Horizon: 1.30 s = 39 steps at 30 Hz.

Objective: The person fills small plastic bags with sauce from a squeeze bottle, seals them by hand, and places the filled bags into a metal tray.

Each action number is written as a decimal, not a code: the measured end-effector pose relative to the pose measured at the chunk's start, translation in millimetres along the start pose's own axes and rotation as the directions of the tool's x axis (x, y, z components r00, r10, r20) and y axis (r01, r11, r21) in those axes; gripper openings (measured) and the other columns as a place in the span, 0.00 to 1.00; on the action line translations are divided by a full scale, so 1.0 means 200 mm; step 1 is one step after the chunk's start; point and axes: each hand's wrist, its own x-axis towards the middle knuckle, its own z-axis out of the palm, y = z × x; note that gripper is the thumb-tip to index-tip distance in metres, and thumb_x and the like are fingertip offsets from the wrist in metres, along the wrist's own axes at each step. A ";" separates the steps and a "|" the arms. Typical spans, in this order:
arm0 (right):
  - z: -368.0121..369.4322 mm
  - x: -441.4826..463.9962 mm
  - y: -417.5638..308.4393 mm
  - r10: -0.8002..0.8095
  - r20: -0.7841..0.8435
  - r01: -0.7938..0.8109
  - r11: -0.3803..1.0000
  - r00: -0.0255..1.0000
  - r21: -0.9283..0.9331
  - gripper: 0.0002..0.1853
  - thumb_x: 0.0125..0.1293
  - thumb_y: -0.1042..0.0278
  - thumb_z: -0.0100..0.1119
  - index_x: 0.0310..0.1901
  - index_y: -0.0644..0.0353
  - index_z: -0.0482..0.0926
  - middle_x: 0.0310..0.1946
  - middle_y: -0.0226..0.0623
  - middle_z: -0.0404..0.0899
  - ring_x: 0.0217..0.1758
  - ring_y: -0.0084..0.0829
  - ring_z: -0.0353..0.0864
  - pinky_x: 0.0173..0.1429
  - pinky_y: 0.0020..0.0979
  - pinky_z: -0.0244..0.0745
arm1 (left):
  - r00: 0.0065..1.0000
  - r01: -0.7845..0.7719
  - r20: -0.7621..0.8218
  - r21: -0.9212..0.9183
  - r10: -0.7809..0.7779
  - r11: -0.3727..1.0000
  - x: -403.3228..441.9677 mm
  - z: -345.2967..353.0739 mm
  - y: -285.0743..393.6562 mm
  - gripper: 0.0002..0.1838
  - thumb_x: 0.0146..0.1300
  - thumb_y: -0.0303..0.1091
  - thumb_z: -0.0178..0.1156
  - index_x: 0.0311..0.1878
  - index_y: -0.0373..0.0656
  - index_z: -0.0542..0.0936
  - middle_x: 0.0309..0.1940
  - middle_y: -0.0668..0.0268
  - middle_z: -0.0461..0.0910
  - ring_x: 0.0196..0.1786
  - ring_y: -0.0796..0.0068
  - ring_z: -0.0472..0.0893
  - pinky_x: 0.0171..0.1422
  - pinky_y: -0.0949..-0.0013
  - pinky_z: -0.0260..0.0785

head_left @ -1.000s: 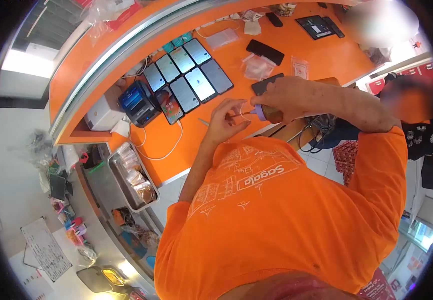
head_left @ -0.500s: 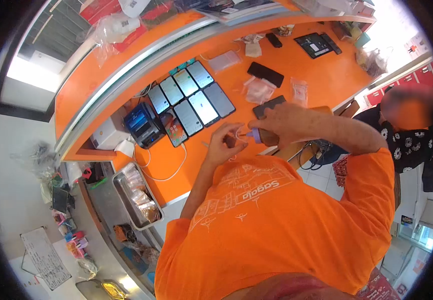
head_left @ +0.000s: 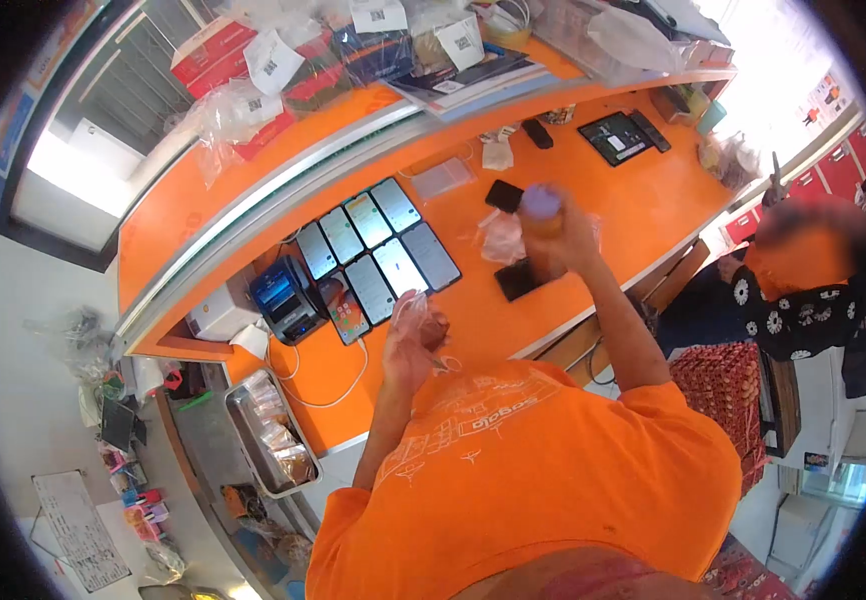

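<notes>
My right hand is wrapped round a squeeze bottle with a purple cap. The bottle stands roughly upright over the orange counter, its cap towards me, and its lower part is partly hidden. Lower left, close to my chest, my left hand is closed round a small clear plastic bag. What is inside the bag is hard to make out. Just beyond that hand lie several lit phones in two rows. Beside the bottle are small clear plastic bags and a dark phone.
A blue-screened card terminal stands left of the phones, with a white cable nearby. A metal tray of packed bags is at lower left. A tablet lies at the far right. Another person sits at the right.
My right hand has carried the bottle away from my left hand, up and over the counter, turning it upright. My left hand has moved slightly left and lower, still holding the plastic bag.
</notes>
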 end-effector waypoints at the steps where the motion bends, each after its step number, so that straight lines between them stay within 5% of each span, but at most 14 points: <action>1: -0.05 0.10 -0.03 0.008 -0.102 -0.015 0.998 0.995 -0.063 0.45 0.46 0.61 0.78 0.67 0.61 0.67 0.58 0.50 0.78 0.63 0.45 0.78 0.66 0.41 0.72 | 1.000 0.002 -0.006 0.033 -0.001 0.999 0.01 0.00 0.01 0.26 0.71 0.38 0.57 0.69 0.45 0.64 0.55 0.58 0.78 0.55 0.61 0.80 0.55 0.54 0.78; 2: -0.10 0.20 -0.07 0.016 -0.204 -0.041 0.992 0.979 -0.121 0.45 0.46 0.62 0.78 0.66 0.62 0.66 0.57 0.51 0.77 0.63 0.45 0.78 0.66 0.42 0.72 | 0.999 -0.025 -0.025 0.087 0.028 0.996 0.02 0.01 0.01 0.23 0.73 0.37 0.57 0.67 0.45 0.66 0.57 0.57 0.78 0.56 0.61 0.80 0.55 0.53 0.78; 4: -0.14 0.40 0.20 -0.209 -0.376 0.149 0.972 0.903 -0.183 0.45 0.47 0.61 0.78 0.66 0.62 0.66 0.57 0.51 0.77 0.63 0.47 0.77 0.65 0.44 0.72 | 0.994 -0.070 -0.074 0.194 0.086 0.979 0.04 0.05 0.00 0.16 0.75 0.35 0.55 0.62 0.44 0.70 0.59 0.56 0.78 0.58 0.60 0.81 0.56 0.52 0.78; 7: -0.19 0.63 0.50 -0.223 -0.448 0.051 0.930 0.866 -0.364 0.47 0.46 0.64 0.80 0.68 0.61 0.64 0.60 0.50 0.74 0.65 0.50 0.74 0.69 0.43 0.69 | 0.926 -0.301 -0.024 0.549 0.376 0.779 0.08 0.03 0.03 0.12 0.76 0.35 0.56 0.55 0.38 0.77 0.53 0.56 0.82 0.53 0.63 0.83 0.56 0.57 0.78; 10: -0.20 0.68 0.55 -0.201 -0.492 0.018 0.936 0.847 -0.351 0.47 0.47 0.60 0.80 0.68 0.63 0.64 0.63 0.52 0.71 0.66 0.52 0.72 0.70 0.44 0.68 | 0.815 -0.404 -0.178 0.508 0.551 0.761 0.15 -0.03 0.09 0.10 0.73 0.31 0.60 0.50 0.34 0.81 0.46 0.57 0.85 0.49 0.65 0.85 0.56 0.64 0.78; 12: -0.20 0.72 0.61 -0.223 -0.520 -0.036 0.897 0.824 -0.440 0.48 0.48 0.61 0.80 0.69 0.63 0.63 0.64 0.52 0.70 0.67 0.51 0.71 0.71 0.43 0.67 | 0.801 -0.378 -0.276 0.455 0.531 0.807 0.15 -0.04 0.14 0.10 0.71 0.29 0.62 0.50 0.34 0.82 0.45 0.58 0.86 0.48 0.65 0.86 0.54 0.65 0.80; 20: -0.15 0.68 0.75 -0.174 -0.491 0.044 0.964 0.854 -0.264 0.50 0.48 0.60 0.81 0.70 0.65 0.62 0.63 0.54 0.69 0.67 0.53 0.70 0.70 0.46 0.66 | 0.821 -0.302 -0.410 0.278 0.397 0.912 0.12 0.05 0.17 0.10 0.70 0.28 0.63 0.51 0.35 0.80 0.46 0.55 0.86 0.44 0.62 0.88 0.47 0.68 0.81; 23: -0.16 0.66 0.76 -0.270 -0.467 0.103 0.930 0.842 -0.352 0.50 0.48 0.61 0.81 0.70 0.65 0.62 0.64 0.54 0.68 0.67 0.52 0.70 0.70 0.45 0.66 | 0.852 -0.257 -0.365 0.333 0.376 0.907 0.13 0.01 0.14 0.10 0.69 0.27 0.65 0.49 0.34 0.78 0.43 0.57 0.87 0.44 0.65 0.88 0.48 0.69 0.81; 27: -0.17 0.60 0.62 -0.369 -0.473 0.202 0.908 0.800 -0.366 0.49 0.49 0.61 0.81 0.70 0.65 0.61 0.66 0.53 0.67 0.67 0.49 0.71 0.70 0.44 0.68 | 0.859 -0.246 -0.213 0.628 0.466 0.739 0.14 -0.04 0.11 0.12 0.62 0.22 0.69 0.47 0.35 0.79 0.40 0.59 0.87 0.44 0.71 0.87 0.49 0.70 0.79; 30: -0.21 0.53 0.34 -0.436 -0.352 0.297 0.875 0.829 -0.383 0.47 0.50 0.60 0.80 0.69 0.64 0.63 0.64 0.51 0.69 0.66 0.45 0.72 0.70 0.43 0.68 | 0.879 -0.255 -0.114 0.709 0.463 0.657 0.10 0.03 0.09 0.13 0.58 0.19 0.71 0.46 0.36 0.81 0.39 0.63 0.87 0.44 0.75 0.86 0.49 0.71 0.78; 34: -0.25 0.37 -0.29 -0.320 0.203 0.352 0.924 0.925 -0.147 0.44 0.51 0.60 0.78 0.67 0.61 0.65 0.59 0.48 0.74 0.63 0.43 0.76 0.69 0.41 0.70 | 0.905 -0.225 0.020 0.870 0.424 0.439 0.12 0.03 0.05 0.13 0.56 0.21 0.74 0.44 0.36 0.82 0.38 0.64 0.88 0.43 0.77 0.86 0.47 0.73 0.78; 37: -0.17 0.22 -0.66 -0.101 0.624 0.171 0.984 0.775 -0.053 0.43 0.50 0.61 0.76 0.67 0.61 0.65 0.56 0.50 0.77 0.59 0.44 0.79 0.65 0.42 0.72 | 0.932 -0.179 0.050 0.925 0.359 0.335 0.12 0.06 0.03 0.14 0.55 0.25 0.76 0.43 0.37 0.82 0.38 0.65 0.88 0.42 0.79 0.86 0.44 0.72 0.78; 39: -0.10 0.17 -0.75 -0.076 0.843 0.296 0.950 0.533 -0.102 0.43 0.48 0.58 0.76 0.66 0.59 0.65 0.54 0.52 0.79 0.57 0.50 0.81 0.60 0.44 0.75 | 0.947 -0.157 0.066 0.948 0.314 0.276 0.12 0.07 0.01 0.15 0.54 0.27 0.77 0.43 0.38 0.82 0.37 0.66 0.87 0.40 0.79 0.85 0.43 0.72 0.78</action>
